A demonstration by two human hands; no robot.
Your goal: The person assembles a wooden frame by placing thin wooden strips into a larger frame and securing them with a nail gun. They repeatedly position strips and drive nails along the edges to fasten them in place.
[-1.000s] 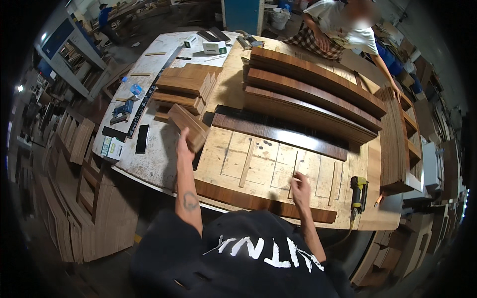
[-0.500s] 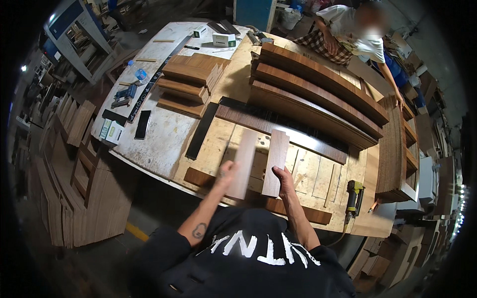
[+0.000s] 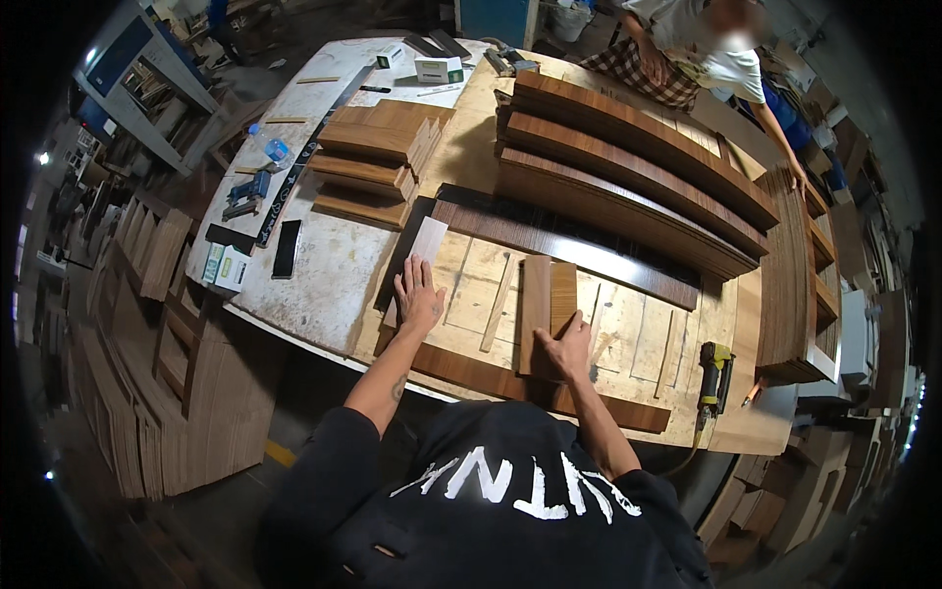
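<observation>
My left hand (image 3: 420,300) lies flat with fingers stretched on a pale wooden board (image 3: 428,240), which rests along the dark strip at the left of the work area. My right hand (image 3: 568,349) is closed around the near part of a short brown board (image 3: 563,287). A second brown board (image 3: 534,309) stands right beside it, near my thumb; how the fingers sit beneath is hidden. Long dark boards frame the area: one at the far side (image 3: 579,257) and one along the near edge (image 3: 471,375), partly under my right arm.
Long brown boards (image 3: 628,187) are stacked at the far right, shorter ones (image 3: 378,147) at the far left. A nail gun (image 3: 710,378) with a hose lies at the right. A bottle (image 3: 270,144) and a phone (image 3: 286,249) are on the left. A co-worker (image 3: 687,79) touches the right stack.
My left hand has moved left and set the pale board down by the left strip. The board at my right hand has shifted, and a second brown board now shows beside it.
</observation>
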